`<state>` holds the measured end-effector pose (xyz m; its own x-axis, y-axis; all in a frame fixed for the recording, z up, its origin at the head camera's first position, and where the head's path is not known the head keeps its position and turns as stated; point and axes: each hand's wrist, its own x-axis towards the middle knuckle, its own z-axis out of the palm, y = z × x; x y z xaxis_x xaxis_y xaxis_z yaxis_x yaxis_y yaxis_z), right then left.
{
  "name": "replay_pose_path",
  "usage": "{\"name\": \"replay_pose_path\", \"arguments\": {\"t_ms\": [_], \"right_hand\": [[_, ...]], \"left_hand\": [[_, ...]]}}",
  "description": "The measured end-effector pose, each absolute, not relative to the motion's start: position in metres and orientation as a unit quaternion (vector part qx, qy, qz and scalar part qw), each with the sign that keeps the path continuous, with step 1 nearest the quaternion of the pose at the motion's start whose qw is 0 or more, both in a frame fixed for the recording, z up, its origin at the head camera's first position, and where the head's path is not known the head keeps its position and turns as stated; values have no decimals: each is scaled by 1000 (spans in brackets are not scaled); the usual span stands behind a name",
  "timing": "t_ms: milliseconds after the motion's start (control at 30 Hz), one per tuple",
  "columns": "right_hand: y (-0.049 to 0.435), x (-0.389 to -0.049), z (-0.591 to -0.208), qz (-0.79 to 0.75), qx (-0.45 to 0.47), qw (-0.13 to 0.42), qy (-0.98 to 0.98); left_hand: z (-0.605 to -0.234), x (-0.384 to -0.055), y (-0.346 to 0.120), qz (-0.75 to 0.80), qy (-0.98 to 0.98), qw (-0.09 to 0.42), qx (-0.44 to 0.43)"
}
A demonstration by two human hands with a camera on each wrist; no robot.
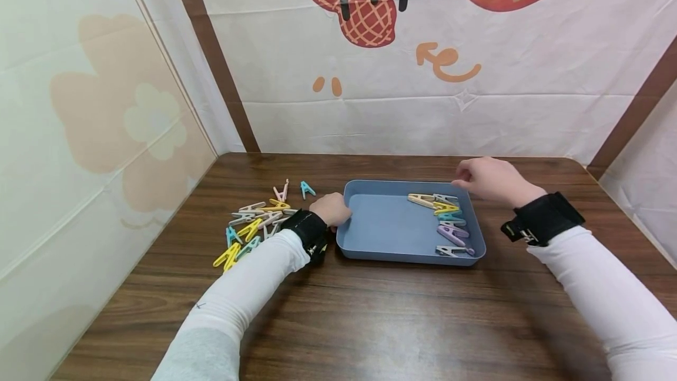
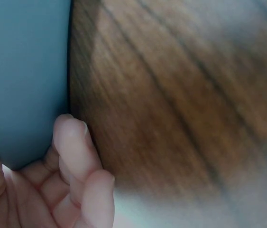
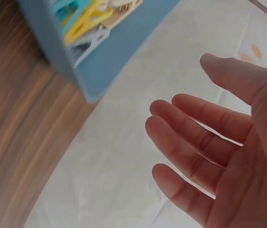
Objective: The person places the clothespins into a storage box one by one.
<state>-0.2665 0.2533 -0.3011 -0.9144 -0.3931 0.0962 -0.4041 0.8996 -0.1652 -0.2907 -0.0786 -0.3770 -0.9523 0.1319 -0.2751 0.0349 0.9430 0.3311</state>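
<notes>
Head view: left hand (image 1: pixel 330 209) grips the round-cornered blue tray's (image 1: pixel 383 222) left rim, black wristband (image 1: pixel 305 229) partly blocking V-shaped clothespins (image 1: pixel 250 229) left of the tray; right hand (image 1: pixel 492 181), empty, fingers parted, hovers at its right rim, near pegs (image 1: pixel 449 218) inside; wood-grained table (image 1: pixel 412 316) beneath.

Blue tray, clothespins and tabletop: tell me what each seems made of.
Blue tray: probably matt plastic, from its even colour and rounded corners. Clothespins: likely smooth plastic, given their solid colours. Tabletop: wood or printed laminate, slightly glossy, showing dark grain and soft reflections.
</notes>
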Motion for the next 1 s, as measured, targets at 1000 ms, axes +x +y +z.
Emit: {"name": "replay_pose_path", "arguments": {"t_ms": [1000], "right_hand": [[375,-221,-326,85,47,-146,-985]], "left_hand": [[-377,-291,-78,160,975,151,36]]}}
